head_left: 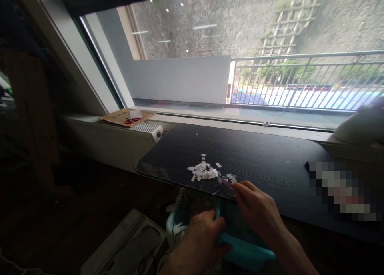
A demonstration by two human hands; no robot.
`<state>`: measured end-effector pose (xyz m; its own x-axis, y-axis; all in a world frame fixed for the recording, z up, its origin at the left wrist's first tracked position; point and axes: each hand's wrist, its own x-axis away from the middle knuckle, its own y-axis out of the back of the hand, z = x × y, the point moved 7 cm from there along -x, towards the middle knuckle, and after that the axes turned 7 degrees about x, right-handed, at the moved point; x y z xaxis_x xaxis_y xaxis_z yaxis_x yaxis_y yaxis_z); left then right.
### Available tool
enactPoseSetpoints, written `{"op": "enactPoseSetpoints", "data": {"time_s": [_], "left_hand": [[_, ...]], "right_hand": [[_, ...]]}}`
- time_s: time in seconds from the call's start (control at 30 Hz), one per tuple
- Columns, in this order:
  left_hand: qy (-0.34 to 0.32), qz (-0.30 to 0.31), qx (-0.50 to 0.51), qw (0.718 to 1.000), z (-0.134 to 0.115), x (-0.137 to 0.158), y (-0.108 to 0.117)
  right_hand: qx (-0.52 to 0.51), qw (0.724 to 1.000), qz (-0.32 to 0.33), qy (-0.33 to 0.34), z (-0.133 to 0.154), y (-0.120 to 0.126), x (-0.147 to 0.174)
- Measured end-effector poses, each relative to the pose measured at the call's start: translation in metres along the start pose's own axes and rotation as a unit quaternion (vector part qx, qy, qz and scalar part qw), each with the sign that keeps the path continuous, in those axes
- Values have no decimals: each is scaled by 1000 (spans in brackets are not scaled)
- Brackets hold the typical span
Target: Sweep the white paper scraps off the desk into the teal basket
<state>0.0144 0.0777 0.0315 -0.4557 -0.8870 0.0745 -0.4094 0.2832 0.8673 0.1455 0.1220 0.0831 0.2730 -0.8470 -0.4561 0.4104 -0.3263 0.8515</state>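
A loose heap of small white paper scraps [204, 171] lies near the front edge of the dark table [255, 159]. My right hand [258, 205] is closed in a pinch on a thin purplish strip [227, 183], whose far end is at the scraps on the heap's right side. Below the table edge, my left hand [207, 229] is wrapped round the rim of a teal plastic bin [246, 251]. The bin is just under the heap, partly hidden by both hands, and its inside is too dark to make out.
Red-handled scissors [132, 120] lie on a brown paper sheet [112, 117] on the sill, beside a radiator [147, 133]. A blurred-out object [342, 191] is at the table's right. Lower left, a pale box [120, 243] stands on the floor. A large window runs behind the table.
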Motion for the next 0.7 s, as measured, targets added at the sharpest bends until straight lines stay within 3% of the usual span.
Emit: {"op": "enactPoseSetpoints", "data": {"time_s": [0.57, 0.7], "left_hand": [[-24, -10, 5, 1000, -5, -4, 3], [-35, -11, 11, 999, -6, -4, 1]], "right_hand": [[-1, 1000, 17, -23, -6, -7, -6], [-30, 998, 46, 0, 0, -11, -2]]}}
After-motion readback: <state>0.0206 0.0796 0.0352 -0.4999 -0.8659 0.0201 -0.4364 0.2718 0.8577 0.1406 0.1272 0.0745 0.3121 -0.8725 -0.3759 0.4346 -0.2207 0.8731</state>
